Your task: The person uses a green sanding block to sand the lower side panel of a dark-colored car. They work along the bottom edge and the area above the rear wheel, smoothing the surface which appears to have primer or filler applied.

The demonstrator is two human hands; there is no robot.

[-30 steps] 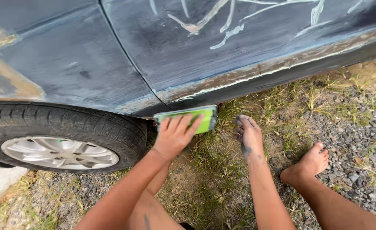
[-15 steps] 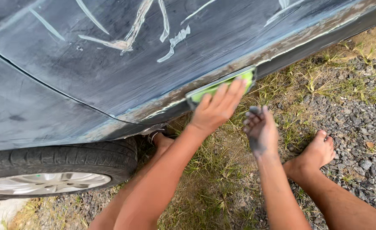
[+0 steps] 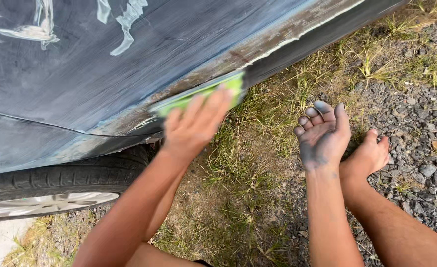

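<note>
Head view: a hand presses a green sanding block to a car's lower edge

Seen from above, a dark blue car door [image 3: 144,64] fills the upper left, its paint dulled and marked with pale filler streaks [image 3: 124,20]. Along the bottom runs a worn, rusty sill [image 3: 278,37]. The left hand [image 3: 191,126], blurred, lies flat with fingers [image 3: 213,101] spread over a green sanding block [image 3: 228,84], pressing it against that sill. The right hand [image 3: 322,136] hangs free just to the right, palm up, fingers loosely curled and holding nothing, its skin smeared with grey dust. A bare foot [image 3: 369,155] rests on gravel [image 3: 426,133] beside it. Below the door sits a tyre [image 3: 45,180] with a silver wheel [image 3: 40,203]. Patchy grass [image 3: 248,163] covers the ground between them.
</note>
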